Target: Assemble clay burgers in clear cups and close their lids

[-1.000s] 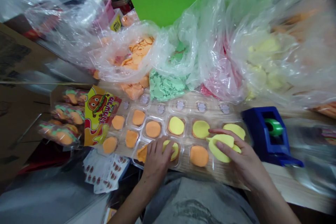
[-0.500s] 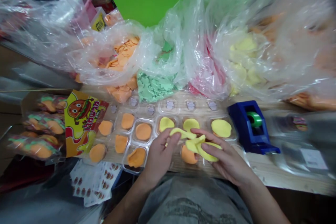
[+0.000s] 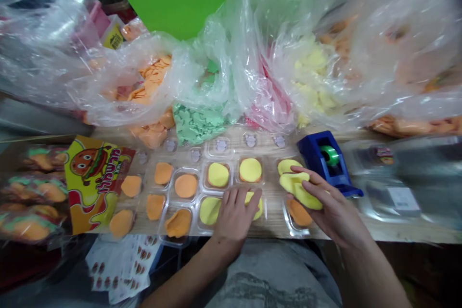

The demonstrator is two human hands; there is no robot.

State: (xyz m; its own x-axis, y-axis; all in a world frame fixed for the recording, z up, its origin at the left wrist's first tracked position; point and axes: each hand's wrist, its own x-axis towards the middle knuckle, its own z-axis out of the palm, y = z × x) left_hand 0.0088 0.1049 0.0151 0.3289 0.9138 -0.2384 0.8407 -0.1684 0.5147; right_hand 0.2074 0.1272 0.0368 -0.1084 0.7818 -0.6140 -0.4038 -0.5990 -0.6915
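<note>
My right hand [image 3: 321,202] holds a few soft yellow candy slices [image 3: 299,187] between thumb and fingers, above an orange piece [image 3: 299,211] in a clear plastic tray. My left hand [image 3: 236,214] lies palm down, fingers extended, over a yellow slice [image 3: 255,204] in a front clear tray and touches it; the fingers partly hide it. Left of that hand is another yellow slice [image 3: 209,210] in its tray. Behind are yellow slices [image 3: 218,174], [image 3: 250,170] on orange pieces. Further left, trays hold bare orange pieces [image 3: 186,186], [image 3: 178,223].
A blue tape dispenser [image 3: 327,163] stands right of the trays, beside clear plastic packs [image 3: 390,197]. Open bags with orange, green [image 3: 202,118], pink [image 3: 270,101] and yellow [image 3: 314,77] pieces line the back. At left is a printed burger box [image 3: 96,178] with wrapped burgers; sticker sheets [image 3: 121,264] lie below.
My left hand has moved down onto a front tray, where yellow slices now lie. My right hand has shifted right with the remaining slices. The camera view has turned slightly right.
</note>
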